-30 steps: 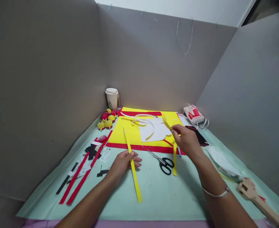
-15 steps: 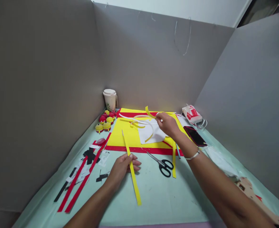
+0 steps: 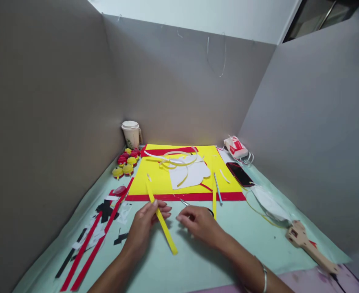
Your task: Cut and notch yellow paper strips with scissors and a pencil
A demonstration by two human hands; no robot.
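Pinched under my left thumb is a yellow paper strip (image 3: 166,232); it slants from the yellow sheet (image 3: 150,188) down towards me, and its far end is pale. My left hand (image 3: 147,217) has its other fingers extended beyond the strip. My right hand (image 3: 199,221) hovers just to the right, apart from the strip, fingers loosely bent with nothing seen in them. It covers most of the scissors (image 3: 183,202), whose blades and a bit of black handle show. Behind, curled pale and yellow strips (image 3: 183,162) lie over a white paper (image 3: 177,177) on the yellow sheet.
Red strips (image 3: 89,260) and black scraps (image 3: 106,211) lie left, below several red-and-yellow round pieces (image 3: 122,162) and a lidded cup (image 3: 131,134). To the right are a pencil (image 3: 218,189), phone (image 3: 240,175), white mask (image 3: 269,203) and glue gun (image 3: 312,247). Grey panels (image 3: 179,93) surround the table.
My right hand has let go of the yellow strip at the back and come down towards me, beside my left hand. The left keeps its strip. The view has shifted slightly.
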